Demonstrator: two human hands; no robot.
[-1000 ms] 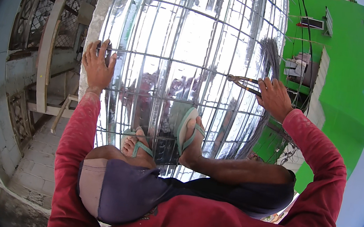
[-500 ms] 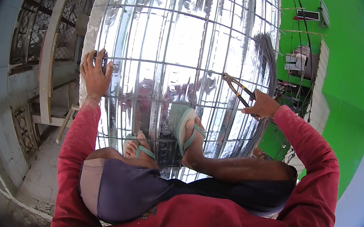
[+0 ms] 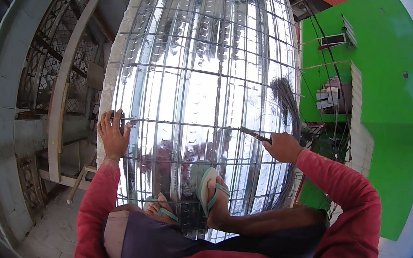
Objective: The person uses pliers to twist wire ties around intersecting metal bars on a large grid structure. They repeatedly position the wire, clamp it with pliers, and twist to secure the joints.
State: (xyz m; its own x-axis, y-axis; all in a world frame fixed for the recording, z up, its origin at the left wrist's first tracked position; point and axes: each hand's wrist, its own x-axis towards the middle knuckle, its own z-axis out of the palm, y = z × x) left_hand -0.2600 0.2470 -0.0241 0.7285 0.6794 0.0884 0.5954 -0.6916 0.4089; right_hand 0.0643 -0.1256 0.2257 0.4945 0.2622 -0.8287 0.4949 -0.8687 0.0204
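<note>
Status, places given off the steel grid (image 3: pixel 196 125): grid is laid over the ribbed metal deck (image 3: pixel 195 96), bars crossed both ways across the part in view. Bar layout is judged done here.

Work point: pincers (image 3: pixel 255 135) are held in the right hand (image 3: pixel 285 148), fingers closed round the handles, toward the grid's right edge. Tool tip is placed at a bar crossing right of the grid's middle. Tool is seen nearly edge-on, so whether its jaws are apart or clamped on anything cannot be told. That crossing is best read as in progress, not signed off.

Left hand (image 3: pixel 114 135) is set at the grid's left edge, beside the concrete edge (image 3: pixel 112 80). Fingers are spread wide, no tool held; tips are placed by the end of the same cross bar. Whether the bar is pressed or only touched is unclear.

Stock: a loose dark wire bundle (image 3: pixel 289 106) is laid along the grid's right edge. Plenty of strands are seen, so supply is not judged the limit.

Done vs left: no count possible. Crossings are too small and deck glare too strong for fixed ones to be told from loose. Grid's far half is full of crossings, none of them verifiable. Near part of the grid is partly hidden by sandals (image 3: pixel 205 189) and legs.
</note>
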